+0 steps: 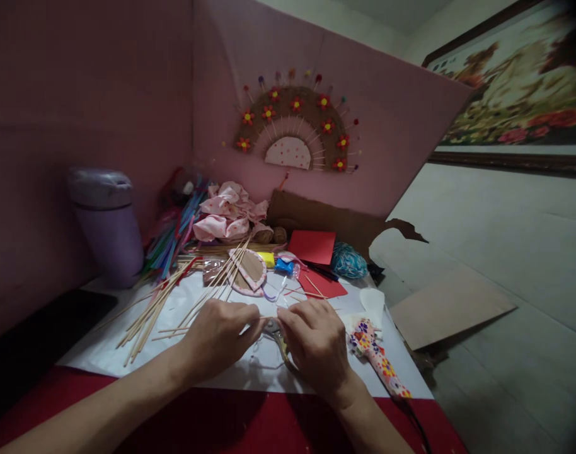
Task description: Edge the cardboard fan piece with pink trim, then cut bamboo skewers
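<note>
My left hand (219, 334) is closed in a pinch on a thin wooden stick (174, 330) that lies across the white sheet (103, 353). My right hand (316, 340) is closed around metal pliers (277, 335), whose jaws sit between the two hands at the stick's end. Both hands rest low over the white sheet near the table's front. A pile of loose wooden sticks (160, 302) fans out just left of my left hand.
A colourful glue gun (375, 356) lies right of my right hand. Behind are a purple flask (106, 224), coloured straws (174, 233), pink fabric (226, 211), red paper (312, 246), blue yarn (347, 261) and a fan craft (295, 126) on the pink board. Cardboard (449, 306) lies on the floor.
</note>
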Demonstrator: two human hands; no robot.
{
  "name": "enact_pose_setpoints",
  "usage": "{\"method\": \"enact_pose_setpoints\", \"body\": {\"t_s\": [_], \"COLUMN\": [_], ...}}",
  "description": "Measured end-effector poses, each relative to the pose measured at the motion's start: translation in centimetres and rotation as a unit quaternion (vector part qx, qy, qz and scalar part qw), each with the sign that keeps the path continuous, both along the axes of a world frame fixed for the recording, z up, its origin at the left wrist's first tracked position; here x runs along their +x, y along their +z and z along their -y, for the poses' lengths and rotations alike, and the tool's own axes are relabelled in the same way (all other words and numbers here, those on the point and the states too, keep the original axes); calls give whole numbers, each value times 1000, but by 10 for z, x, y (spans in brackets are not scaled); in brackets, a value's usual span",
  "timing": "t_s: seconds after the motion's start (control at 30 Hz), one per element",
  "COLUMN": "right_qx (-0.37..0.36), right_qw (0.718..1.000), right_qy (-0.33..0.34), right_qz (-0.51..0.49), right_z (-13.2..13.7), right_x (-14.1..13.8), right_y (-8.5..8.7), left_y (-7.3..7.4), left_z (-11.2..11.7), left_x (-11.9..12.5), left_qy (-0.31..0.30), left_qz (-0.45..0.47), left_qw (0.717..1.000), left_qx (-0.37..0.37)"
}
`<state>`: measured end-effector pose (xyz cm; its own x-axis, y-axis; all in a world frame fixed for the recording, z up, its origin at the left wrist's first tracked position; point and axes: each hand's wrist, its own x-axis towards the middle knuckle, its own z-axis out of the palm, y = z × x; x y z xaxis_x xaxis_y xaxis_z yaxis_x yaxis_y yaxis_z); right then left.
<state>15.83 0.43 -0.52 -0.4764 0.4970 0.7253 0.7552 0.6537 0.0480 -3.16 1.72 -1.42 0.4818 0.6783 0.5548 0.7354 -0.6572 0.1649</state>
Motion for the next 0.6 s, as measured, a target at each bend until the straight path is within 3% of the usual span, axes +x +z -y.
{"method": "enact_pose_setpoints", "body": {"t_s": [0.2,0.47,0.6], "right_qx": [4,-14,-4], "right_qw": [1000,1000,998], "right_qy": [-8,-21,-61], "right_qz": [1,-16,0], "right_z": [1,4,6], "right_x": [-1,-6,-14], "right_y": [-3,-6,-14], "left_y": [0,6,6], "left_z": [1,6,9], "left_x": [2,4,7], "left_qy": [21,53,89], "left_qz": [-32,-59,-80], "left_qw": [998,997,993], "left_qx": [41,-5,-24]}}
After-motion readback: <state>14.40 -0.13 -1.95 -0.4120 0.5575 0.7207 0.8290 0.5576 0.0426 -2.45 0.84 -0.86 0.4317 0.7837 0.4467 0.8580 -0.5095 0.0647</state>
